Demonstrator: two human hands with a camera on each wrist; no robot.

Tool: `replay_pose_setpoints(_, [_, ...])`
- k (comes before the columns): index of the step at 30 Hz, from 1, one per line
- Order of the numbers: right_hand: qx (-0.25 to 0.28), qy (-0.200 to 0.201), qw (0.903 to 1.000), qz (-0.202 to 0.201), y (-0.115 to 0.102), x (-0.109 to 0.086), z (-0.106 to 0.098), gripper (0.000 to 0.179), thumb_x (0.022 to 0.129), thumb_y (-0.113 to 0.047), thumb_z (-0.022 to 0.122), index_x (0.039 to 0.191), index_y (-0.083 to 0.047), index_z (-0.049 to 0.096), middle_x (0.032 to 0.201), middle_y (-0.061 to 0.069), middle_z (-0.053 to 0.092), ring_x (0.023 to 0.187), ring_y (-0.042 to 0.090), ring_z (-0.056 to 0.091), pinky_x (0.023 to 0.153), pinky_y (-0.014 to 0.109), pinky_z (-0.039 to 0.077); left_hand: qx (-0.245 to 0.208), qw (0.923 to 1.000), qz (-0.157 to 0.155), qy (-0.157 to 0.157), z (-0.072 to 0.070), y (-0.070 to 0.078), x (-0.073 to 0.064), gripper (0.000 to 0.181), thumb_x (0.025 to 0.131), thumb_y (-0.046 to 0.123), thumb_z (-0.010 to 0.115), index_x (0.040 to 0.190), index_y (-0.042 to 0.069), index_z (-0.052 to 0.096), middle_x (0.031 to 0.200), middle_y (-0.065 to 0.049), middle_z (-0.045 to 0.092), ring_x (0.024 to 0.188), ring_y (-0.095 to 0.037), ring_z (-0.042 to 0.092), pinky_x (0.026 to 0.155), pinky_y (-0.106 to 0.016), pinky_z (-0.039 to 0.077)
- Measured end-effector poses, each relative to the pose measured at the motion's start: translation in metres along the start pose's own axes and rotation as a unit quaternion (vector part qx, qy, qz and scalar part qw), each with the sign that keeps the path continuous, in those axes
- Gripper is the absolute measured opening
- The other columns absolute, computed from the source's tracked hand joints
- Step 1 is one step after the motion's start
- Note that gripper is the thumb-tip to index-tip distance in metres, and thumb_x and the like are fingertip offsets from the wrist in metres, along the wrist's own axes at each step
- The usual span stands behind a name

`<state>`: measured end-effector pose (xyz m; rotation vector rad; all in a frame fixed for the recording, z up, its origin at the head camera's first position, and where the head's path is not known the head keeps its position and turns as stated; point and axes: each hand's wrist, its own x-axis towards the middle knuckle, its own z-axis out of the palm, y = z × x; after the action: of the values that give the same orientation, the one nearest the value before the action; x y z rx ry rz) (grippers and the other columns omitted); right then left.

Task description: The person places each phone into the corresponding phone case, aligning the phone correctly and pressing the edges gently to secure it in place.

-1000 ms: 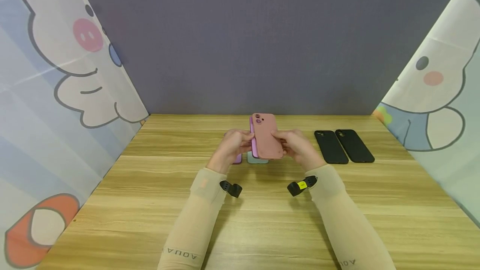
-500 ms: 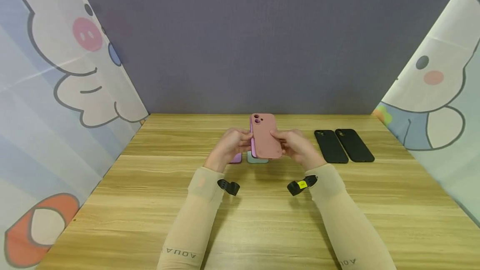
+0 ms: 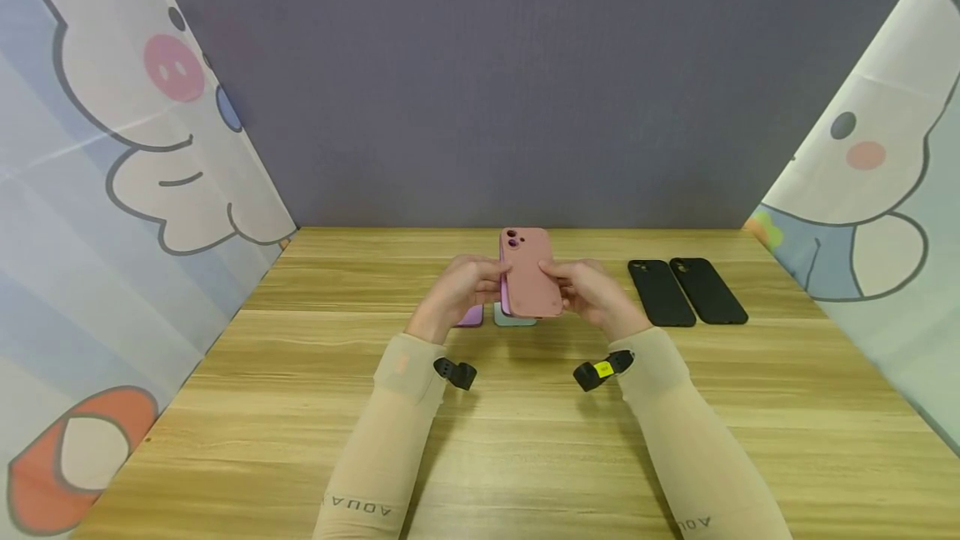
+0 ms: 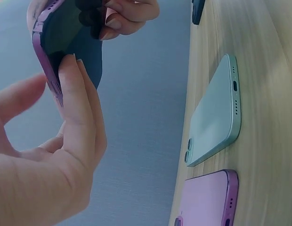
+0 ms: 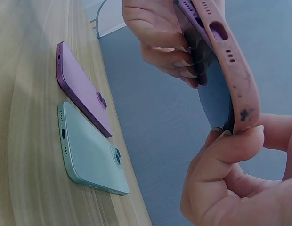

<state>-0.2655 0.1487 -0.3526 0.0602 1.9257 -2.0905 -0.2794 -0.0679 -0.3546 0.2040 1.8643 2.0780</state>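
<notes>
Both hands hold a pink phone case (image 3: 529,273) upright above the wooden table (image 3: 525,440), with a purple phone (image 3: 504,294) partly seated in it. My left hand (image 3: 467,283) grips the purple phone's edge (image 4: 44,63); its fingers (image 5: 170,52) curl over the dark screen. My right hand (image 3: 585,288) pinches the pink case (image 5: 228,75) near its bottom corner, thumb (image 5: 231,150) against the rim. The purple phone's lower end (image 5: 193,13) stands clear of the case.
A second purple phone (image 3: 471,317) and a pale green phone (image 3: 514,319) lie side by side on the table under the hands, also seen as purple phone (image 5: 82,89) and green phone (image 5: 92,150). Two black cases (image 3: 662,294) (image 3: 709,292) lie at the right. Cartoon curtains flank the table.
My left wrist has drifted slightly left. The pink case and purple phone stay held in nearly the same spot.
</notes>
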Motion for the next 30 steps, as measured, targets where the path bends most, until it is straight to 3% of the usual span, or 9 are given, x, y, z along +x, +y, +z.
replay_pose_setpoints(7, [0.001, -0.009, 1.0, -0.002, -0.0008, 0.0, 0.0007, 0.028, 0.101, -0.019, 0.064, 0.116, 0.004, 0.062, 0.084, 0.002, 0.065, 0.068, 0.013, 0.055, 0.062, 0.024, 0.051, 0.02, 0.9997, 0.012, -0.012, 0.001, 0.0013, -0.0008, 0.033, 0.096, 0.011, 0.071, 0.119, -0.011, 0.067, 0.1, -0.013, 0.074, 0.086, -0.019, 0.073, 0.085, -0.034, 0.059])
replay_pose_setpoints(14, [0.005, -0.013, 0.9999, -0.002, -0.0017, 0.0013, 0.0013, 0.027, 0.1, -0.019, 0.065, 0.113, 0.004, 0.061, 0.083, 0.003, 0.061, 0.065, 0.012, 0.052, 0.058, 0.023, 0.047, 0.027, 0.9994, 0.015, 0.011, 0.0022, 0.0015, 0.0001, 0.029, 0.096, 0.008, 0.07, 0.116, -0.012, 0.067, 0.091, -0.011, 0.072, 0.079, -0.018, 0.072, 0.077, -0.031, 0.06])
replay_pose_setpoints(30, [0.005, -0.011, 0.9999, -0.005, -0.0022, 0.0006, 0.0026, 0.026, 0.101, -0.018, 0.064, 0.112, 0.005, 0.062, 0.078, 0.003, 0.062, 0.059, 0.011, 0.051, 0.054, 0.021, 0.047, 0.025, 0.9994, 0.015, 0.02, 0.0017, -0.0001, -0.0002, 0.027, 0.096, 0.007, 0.066, 0.115, -0.012, 0.068, 0.087, -0.011, 0.071, 0.077, -0.018, 0.07, 0.076, -0.031, 0.06])
